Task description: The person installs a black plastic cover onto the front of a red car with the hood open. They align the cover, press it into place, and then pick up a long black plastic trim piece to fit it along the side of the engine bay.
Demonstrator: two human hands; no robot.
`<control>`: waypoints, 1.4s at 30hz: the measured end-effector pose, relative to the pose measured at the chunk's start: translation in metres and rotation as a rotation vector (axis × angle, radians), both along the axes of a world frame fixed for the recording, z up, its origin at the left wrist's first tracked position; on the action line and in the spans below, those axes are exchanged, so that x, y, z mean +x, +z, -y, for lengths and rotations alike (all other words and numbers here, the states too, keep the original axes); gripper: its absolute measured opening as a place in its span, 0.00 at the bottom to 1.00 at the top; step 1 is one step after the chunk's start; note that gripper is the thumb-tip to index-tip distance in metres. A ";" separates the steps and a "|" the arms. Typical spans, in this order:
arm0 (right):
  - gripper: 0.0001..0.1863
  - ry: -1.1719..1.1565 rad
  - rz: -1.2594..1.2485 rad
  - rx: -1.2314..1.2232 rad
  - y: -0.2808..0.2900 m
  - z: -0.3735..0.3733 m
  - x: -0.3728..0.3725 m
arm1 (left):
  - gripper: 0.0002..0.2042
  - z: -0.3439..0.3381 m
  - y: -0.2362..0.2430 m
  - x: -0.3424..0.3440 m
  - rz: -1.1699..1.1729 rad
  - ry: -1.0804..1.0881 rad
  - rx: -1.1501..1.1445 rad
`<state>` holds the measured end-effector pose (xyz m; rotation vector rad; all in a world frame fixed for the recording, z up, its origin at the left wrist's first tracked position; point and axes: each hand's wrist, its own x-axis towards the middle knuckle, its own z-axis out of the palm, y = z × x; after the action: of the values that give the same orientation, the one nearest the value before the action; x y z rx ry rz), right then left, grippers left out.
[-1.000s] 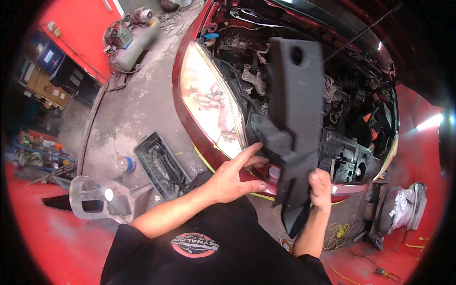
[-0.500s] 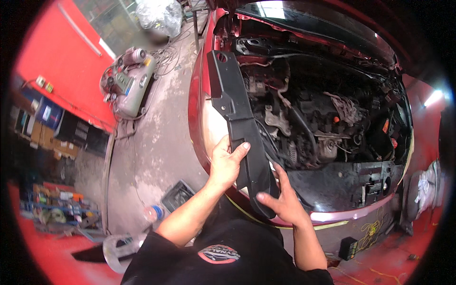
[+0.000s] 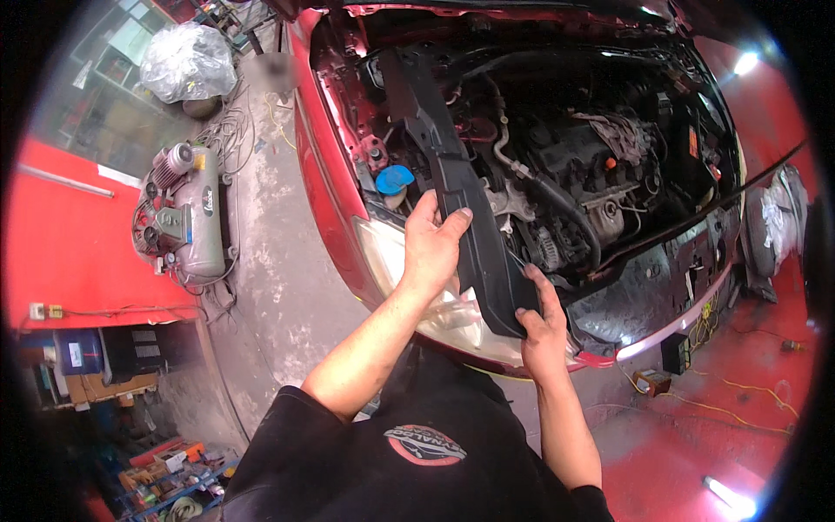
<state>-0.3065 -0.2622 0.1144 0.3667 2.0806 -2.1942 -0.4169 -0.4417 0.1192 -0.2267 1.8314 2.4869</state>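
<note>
A long black plastic trim panel (image 3: 477, 228) runs slantwise over the left side of the open engine bay. My left hand (image 3: 435, 245) grips its left edge around the middle, thumb on top. At the panel's near end, my right hand (image 3: 543, 329) is closed on the right edge, with the thumb on its face. The far end lies over the bay's back left corner; whether it touches anything there, I cannot tell. Beside the panel are a blue reservoir cap (image 3: 394, 180) and the left headlight (image 3: 383, 252). The fingers under the panel are hidden.
Right of the panel sits the engine (image 3: 565, 174), with a crumpled rag (image 3: 619, 135) on top. A red fender (image 3: 335, 196) borders the bay. An air compressor (image 3: 198, 222) stands on the floor at left. Yellow cords (image 3: 739, 413) lie on the floor at right.
Both hands have carried the panel forward, farther over the bay's left side. The blue cap and more of the headlight now show. The whole view has shifted too.
</note>
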 end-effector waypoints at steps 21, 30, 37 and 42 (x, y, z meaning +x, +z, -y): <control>0.30 -0.205 -0.323 0.251 0.005 -0.069 -0.071 | 0.21 0.114 0.084 0.005 -0.302 -0.478 -0.947; 0.28 0.075 -0.325 0.182 0.091 -0.045 -0.134 | 0.30 0.181 0.092 -0.085 0.035 -1.225 -0.726; 0.42 -0.274 -0.461 -0.252 0.080 -0.001 -0.159 | 0.17 0.199 0.028 -0.068 0.337 -0.985 0.259; 0.45 -0.323 -0.153 -0.193 0.049 0.105 -0.121 | 0.19 0.202 0.004 -0.095 0.324 -0.870 0.626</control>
<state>-0.4279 -0.3677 0.1633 0.5671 1.9731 -2.6598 -0.5117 -0.6440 0.1230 0.1610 0.7115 2.0533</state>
